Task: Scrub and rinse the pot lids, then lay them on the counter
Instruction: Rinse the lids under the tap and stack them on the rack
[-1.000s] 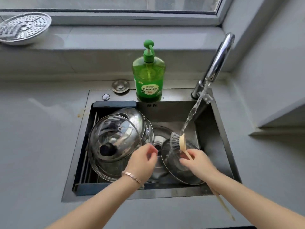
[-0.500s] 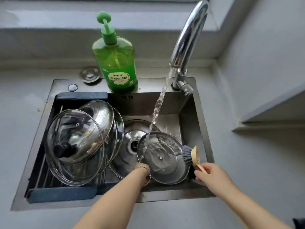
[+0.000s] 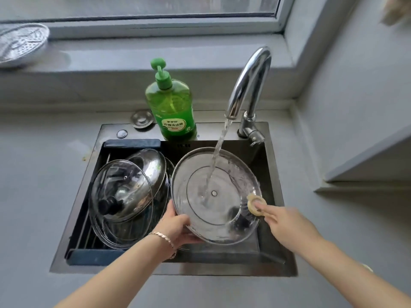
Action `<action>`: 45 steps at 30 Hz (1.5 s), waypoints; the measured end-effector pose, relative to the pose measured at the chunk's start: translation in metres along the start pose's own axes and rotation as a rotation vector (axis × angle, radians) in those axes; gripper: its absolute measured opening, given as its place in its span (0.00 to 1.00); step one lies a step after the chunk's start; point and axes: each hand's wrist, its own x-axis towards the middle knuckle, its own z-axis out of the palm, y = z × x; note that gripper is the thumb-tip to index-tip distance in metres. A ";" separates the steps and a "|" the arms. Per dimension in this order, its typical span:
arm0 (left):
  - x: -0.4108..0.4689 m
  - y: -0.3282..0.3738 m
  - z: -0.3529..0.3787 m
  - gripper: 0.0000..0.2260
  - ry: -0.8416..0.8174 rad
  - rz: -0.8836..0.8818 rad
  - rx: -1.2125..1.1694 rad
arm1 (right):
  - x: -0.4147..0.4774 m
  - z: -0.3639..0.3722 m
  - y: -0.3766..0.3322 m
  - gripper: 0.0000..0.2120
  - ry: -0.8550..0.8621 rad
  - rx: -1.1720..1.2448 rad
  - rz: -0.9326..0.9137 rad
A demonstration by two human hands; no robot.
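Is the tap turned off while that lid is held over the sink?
No, water pours from the faucet onto the lid that the left hand holds.

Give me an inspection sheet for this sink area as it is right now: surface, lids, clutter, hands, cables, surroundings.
Surface: grey counter around a dark sink; no lids laid on it in view.
Job's things: glass lid, underside toward the camera, under water running from the faucet; more lids stacked in the rack at the sink's left; brush at the glass lid's right edge.
Clutter: green soap bottle behind the sink; metal drain stopper beside it.
Hands: left hand grips the glass lid's rim; right hand holds the brush.
Cables: nothing seen.
Surroundings: window; perforated metal plate on the sill, far left.
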 end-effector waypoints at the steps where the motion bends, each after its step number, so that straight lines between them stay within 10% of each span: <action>1: -0.005 0.005 0.000 0.29 -0.035 0.040 -0.007 | 0.003 -0.007 -0.008 0.21 0.025 -0.109 -0.019; 9: -0.024 0.028 0.010 0.31 0.017 0.254 -0.021 | -0.017 -0.014 -0.079 0.23 -0.085 -0.101 -0.347; 14: -0.029 0.041 0.004 0.31 0.033 0.301 -0.037 | 0.002 -0.027 -0.063 0.22 -0.026 -0.056 -0.179; 23: -0.035 0.021 0.017 0.31 -0.032 0.272 0.011 | 0.003 -0.027 -0.122 0.21 0.050 0.104 -0.408; 36: -0.040 0.026 0.004 0.29 0.050 0.246 0.099 | 0.053 -0.044 -0.057 0.23 0.005 -0.138 -0.030; 45: -0.026 0.037 0.036 0.08 0.121 -0.192 0.087 | -0.013 -0.023 -0.037 0.12 -0.059 0.463 -0.059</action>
